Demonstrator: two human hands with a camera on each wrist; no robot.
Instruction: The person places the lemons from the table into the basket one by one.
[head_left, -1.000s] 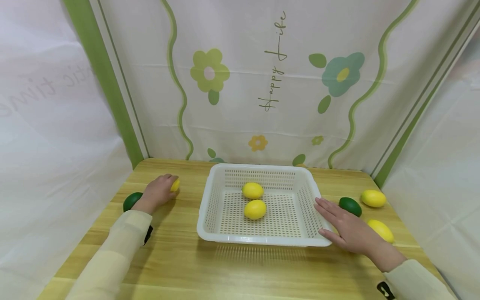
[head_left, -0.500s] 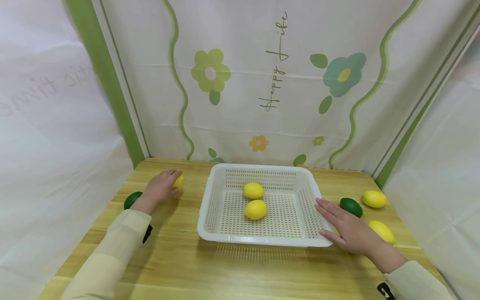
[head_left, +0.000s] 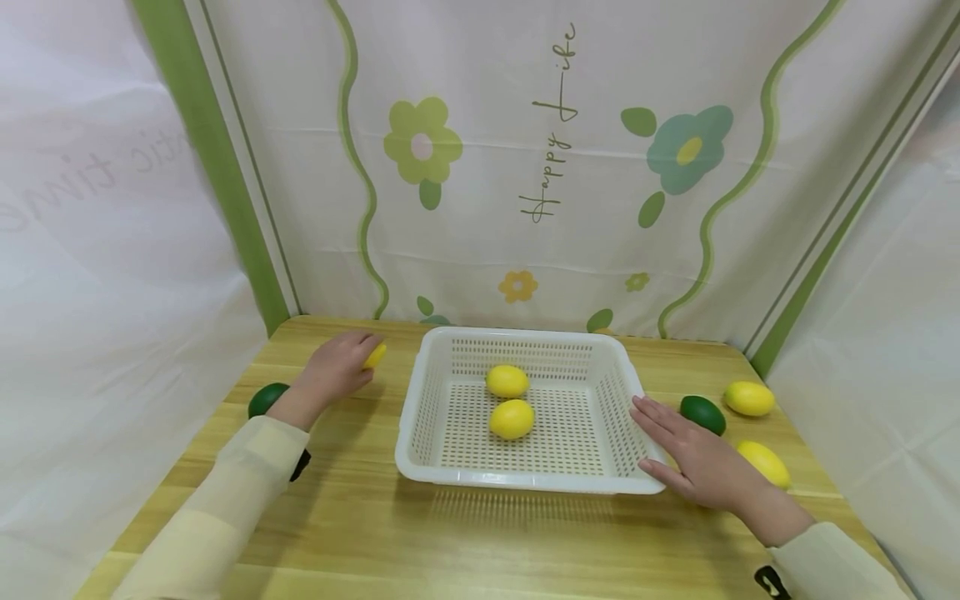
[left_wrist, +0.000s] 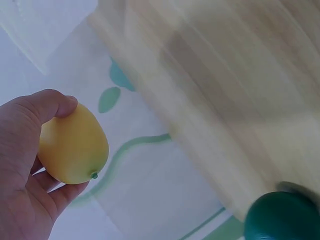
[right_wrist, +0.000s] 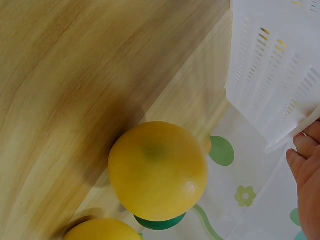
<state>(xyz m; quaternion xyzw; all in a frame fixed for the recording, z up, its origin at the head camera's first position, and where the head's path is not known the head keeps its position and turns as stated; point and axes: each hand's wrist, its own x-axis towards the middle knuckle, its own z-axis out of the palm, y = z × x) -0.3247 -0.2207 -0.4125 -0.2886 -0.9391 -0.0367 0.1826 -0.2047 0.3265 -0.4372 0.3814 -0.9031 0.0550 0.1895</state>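
Note:
My left hand (head_left: 337, 368) grips a yellow lemon (left_wrist: 75, 145) between thumb and fingers, raised above the table to the left of the basket. In the left wrist view the lemon's green stem tip shows. A white plastic basket (head_left: 517, 482) with slotted walls stands mid-table, and two lemons, one farther back (head_left: 507, 381) and one nearer (head_left: 512, 419), lie inside it. With fingers extended, my right hand (head_left: 705, 458) rests against the basket's right rim. The right wrist view shows its fingertips (right_wrist: 296, 160) at the basket wall.
A dark green fruit (head_left: 266, 399) sits by my left wrist. Right of the basket lie another green fruit (head_left: 702, 415) and two lemons, one behind (head_left: 749, 398) and one (head_left: 763, 464) beside my right hand. Printed curtains (head_left: 480, 208) enclose the wooden table (head_left: 450, 550).
My left hand has lifted the lemon and carried it to the right and away from me, closer to the basket. The right hand and the basket stay where they were.

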